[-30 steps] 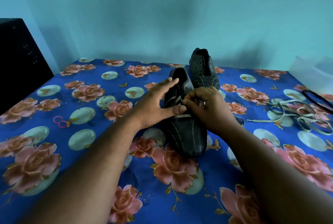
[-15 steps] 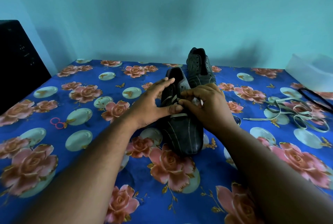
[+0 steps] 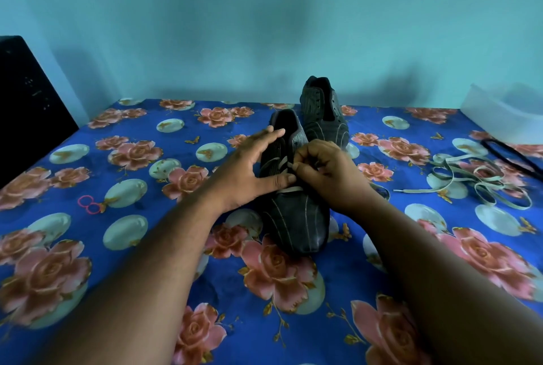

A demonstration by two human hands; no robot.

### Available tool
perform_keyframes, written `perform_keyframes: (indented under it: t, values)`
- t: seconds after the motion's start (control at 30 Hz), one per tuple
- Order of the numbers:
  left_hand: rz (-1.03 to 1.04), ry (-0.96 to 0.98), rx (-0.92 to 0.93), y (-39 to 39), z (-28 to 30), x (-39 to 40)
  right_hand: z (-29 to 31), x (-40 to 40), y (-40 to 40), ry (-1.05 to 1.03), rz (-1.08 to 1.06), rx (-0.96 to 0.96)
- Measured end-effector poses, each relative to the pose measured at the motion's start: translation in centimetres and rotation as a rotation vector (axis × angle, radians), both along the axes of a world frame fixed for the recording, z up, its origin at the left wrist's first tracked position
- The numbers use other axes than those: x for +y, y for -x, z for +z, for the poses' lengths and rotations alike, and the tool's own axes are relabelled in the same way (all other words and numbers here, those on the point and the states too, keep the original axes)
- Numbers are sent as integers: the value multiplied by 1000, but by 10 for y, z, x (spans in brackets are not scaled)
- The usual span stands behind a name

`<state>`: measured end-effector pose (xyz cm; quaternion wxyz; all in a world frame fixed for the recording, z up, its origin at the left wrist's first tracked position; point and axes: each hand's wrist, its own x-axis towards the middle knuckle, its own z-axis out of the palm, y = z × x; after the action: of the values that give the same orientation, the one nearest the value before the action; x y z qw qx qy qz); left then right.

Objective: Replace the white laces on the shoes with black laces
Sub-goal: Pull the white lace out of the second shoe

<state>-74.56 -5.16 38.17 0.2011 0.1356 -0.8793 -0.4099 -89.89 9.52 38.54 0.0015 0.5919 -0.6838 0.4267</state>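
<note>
I see the near black shoe [image 3: 293, 211] standing on the floral blue cloth [image 3: 141, 247] of the bench, toe toward me, with a white lace [image 3: 282, 162] still crossing its eyelets in a few pale bars. My left hand [image 3: 249, 176] rests on the shoe's left side, fingers straight and spread, thumb stretched across the tongue area so its tip lies just beside the right hand; it presses the shoe and grips nothing. My right hand [image 3: 326, 173] sits on the shoe's right side with fingers curled, thumb and forefinger pinching a bit of the white lace near the middle eyelets.

The second black shoe [image 3: 321, 111] stands farther back and slightly right, just behind the near one, its eyelets showing no lace that I can make out.

Well to the right on the cloth lies a loose tangle of pale lace [image 3: 482, 185], one end trailing left toward the shoes. Beyond it, at the right edge, a black lace [image 3: 511, 156] runs diagonally; only part of it is in view. A translucent plastic container [image 3: 505, 111] sits at the far right by the teal wall. On the left of the cloth lie small pink rings [image 3: 88, 204], and a dark box-like object [image 3: 26, 106] stands at the far left edge
</note>
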Motion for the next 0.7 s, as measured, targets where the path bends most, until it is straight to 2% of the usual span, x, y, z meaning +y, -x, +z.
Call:
perform_keyframes:
  t: [0.2, 0.37, 0.43, 0.5, 0.63, 0.7]
  values:
    - [10, 18, -7, 0, 1, 0, 4, 2, -4, -21, 128, -341]
    - [23, 10, 0, 0, 1, 0, 4, 4, -10, 49, -38, -131]
    - [22, 8, -7, -1, 1, 1, 4, 5, -9, 45, -54, -115]
    - [14, 3, -5, -1, 2, 1, 3, 4, -6, -13, -1, -227]
    - [12, -4, -11, 0, 2, 1, 5, 7, -4, -79, 163, -660]
    - [14, -4, -16, 0, 2, 0, 6, 8, -6, -75, 191, -714]
